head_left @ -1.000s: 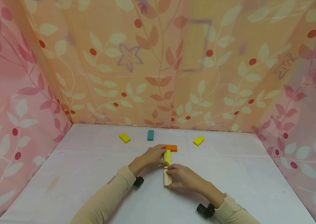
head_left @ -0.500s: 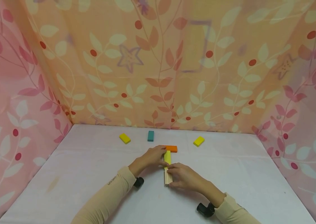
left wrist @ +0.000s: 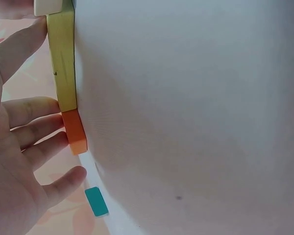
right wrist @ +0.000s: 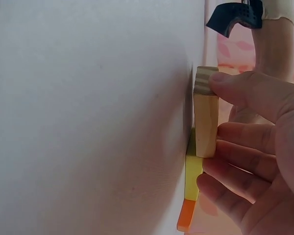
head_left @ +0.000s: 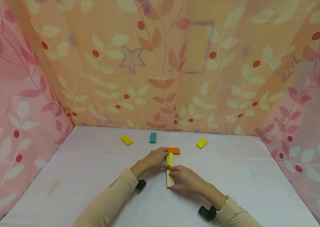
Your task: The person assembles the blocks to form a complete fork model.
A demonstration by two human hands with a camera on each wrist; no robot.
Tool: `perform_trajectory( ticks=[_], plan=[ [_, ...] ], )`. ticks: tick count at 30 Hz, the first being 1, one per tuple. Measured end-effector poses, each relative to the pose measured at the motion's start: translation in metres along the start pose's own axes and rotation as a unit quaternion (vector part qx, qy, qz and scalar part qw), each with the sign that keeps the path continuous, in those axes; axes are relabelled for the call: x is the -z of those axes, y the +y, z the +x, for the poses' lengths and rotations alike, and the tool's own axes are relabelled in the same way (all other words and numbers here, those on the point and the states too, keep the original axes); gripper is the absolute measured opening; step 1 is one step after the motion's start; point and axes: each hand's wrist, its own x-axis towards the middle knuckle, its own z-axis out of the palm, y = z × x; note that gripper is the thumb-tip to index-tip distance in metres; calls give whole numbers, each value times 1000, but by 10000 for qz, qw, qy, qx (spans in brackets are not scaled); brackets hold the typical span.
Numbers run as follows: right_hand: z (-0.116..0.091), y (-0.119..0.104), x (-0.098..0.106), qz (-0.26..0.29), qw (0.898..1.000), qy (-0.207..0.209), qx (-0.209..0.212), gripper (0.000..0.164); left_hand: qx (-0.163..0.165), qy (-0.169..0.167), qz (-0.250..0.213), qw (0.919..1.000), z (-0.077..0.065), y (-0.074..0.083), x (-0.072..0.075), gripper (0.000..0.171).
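A plain wooden block point(head_left: 169, 180) lies lengthwise on the white table, its far end meeting a yellow block point(head_left: 170, 160). Beyond that, an orange block point(head_left: 174, 151) lies crosswise, forming a T shape. My right hand point(head_left: 189, 179) holds the wooden block from the right, thumb at its near end and fingers toward its far end, as the right wrist view shows. My left hand point(head_left: 155, 158) holds the yellow block from the left between thumb and index finger. In the left wrist view, its middle fingers touch the orange block point(left wrist: 75, 132).
A yellow block point(head_left: 126, 140) and a teal block point(head_left: 153, 137) lie at the back left. Another yellow block point(head_left: 201, 143) lies at the back right. Patterned cloth walls point(head_left: 160, 94) enclose the table's back and sides.
The right hand has slid the wooden block slightly forward, up against the yellow block. The left hand and the other blocks look unmoved.
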Motion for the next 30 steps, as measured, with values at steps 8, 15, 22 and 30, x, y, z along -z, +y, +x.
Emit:
perform_trajectory(
  ticks=[8,15,22,30],
  plan=[
    [0,1,-2,-109,9998,32,151,41,34,-15,68,10000,1,0,-1,74],
    [-2,1,-1,-81,9997,88,203,41,-49,32,69,10000,1,-1,-2,72],
    [-2,0,1,139,9998,-140,-86,43,-46,26,-37,10000,1,-2,-2,75],
    [-2,1,0,200,9997,-161,-53,43,36,31,-138,9999,2,-4,-3,76]
  ],
)
